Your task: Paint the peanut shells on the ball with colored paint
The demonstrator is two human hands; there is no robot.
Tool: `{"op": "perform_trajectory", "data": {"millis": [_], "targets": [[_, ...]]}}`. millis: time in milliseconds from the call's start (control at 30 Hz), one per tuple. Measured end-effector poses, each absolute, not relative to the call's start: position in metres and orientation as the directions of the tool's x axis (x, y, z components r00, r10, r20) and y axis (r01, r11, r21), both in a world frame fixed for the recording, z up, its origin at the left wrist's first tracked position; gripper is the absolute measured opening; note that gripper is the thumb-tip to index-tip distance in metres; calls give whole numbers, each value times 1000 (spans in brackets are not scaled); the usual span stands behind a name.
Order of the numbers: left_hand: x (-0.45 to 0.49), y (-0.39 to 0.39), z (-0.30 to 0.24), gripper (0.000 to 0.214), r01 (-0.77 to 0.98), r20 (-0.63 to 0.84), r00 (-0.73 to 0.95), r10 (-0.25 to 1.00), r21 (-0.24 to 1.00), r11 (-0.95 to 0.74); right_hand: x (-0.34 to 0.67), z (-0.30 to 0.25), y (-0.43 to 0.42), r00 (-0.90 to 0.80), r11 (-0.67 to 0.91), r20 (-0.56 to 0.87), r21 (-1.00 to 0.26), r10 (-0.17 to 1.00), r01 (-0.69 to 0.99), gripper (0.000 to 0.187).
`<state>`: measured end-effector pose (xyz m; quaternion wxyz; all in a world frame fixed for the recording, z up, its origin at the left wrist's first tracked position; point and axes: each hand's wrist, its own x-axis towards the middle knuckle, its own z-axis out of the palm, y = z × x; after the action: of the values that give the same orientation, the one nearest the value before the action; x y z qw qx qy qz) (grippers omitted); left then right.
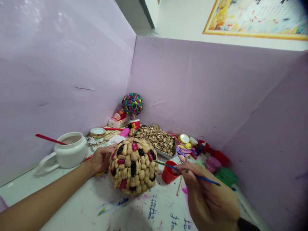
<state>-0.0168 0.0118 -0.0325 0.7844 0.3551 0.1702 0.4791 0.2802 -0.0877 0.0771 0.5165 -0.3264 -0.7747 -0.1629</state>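
A ball covered in peanut shells point(136, 165) sits low in the middle of the view. Most of its shells are bare tan, with several painted black or magenta. My left hand point(102, 159) grips it from the left side, its fingertips partly hidden behind the ball. Between the thumb and fingers of my right hand point(209, 200) is a thin blue paintbrush point(207, 180), its tip at the right side of the ball, by a magenta shell. Just behind the brush stands a red cup point(169, 173).
On the left is a white mug point(72, 149) with a red stick in it. Further back are a metal tray of shells point(173, 153) and a multicoloured ball point(132, 104) on a stick. Small tubs and a green container point(226, 175) line the right. Lilac panels point(192, 86) enclose the paint-marked table.
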Motion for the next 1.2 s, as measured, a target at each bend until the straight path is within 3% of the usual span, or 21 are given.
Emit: {"op": "perform_trajectory", "data": {"millis": [200, 400, 633, 1200], "targets": [[-17, 13, -35, 47, -635, 81, 484, 871, 718, 286, 280, 77, -88, -267, 717, 899, -70, 347, 694, 13], [-16, 10, -31, 49, -612, 43, 468, 883, 736, 289, 277, 77, -92, -193, 708, 904, -152, 381, 690, 16], [-17, 11, -32, 65, -644, 74, 481, 873, 706, 295, 278, 78, -88, -280, 737, 898, -69, 339, 672, 14], [-16, 9, -27, 60, -638, 40, 450, 892, 713, 290, 280, 74, -87, -136, 732, 912, -215, 387, 647, 12]]}}
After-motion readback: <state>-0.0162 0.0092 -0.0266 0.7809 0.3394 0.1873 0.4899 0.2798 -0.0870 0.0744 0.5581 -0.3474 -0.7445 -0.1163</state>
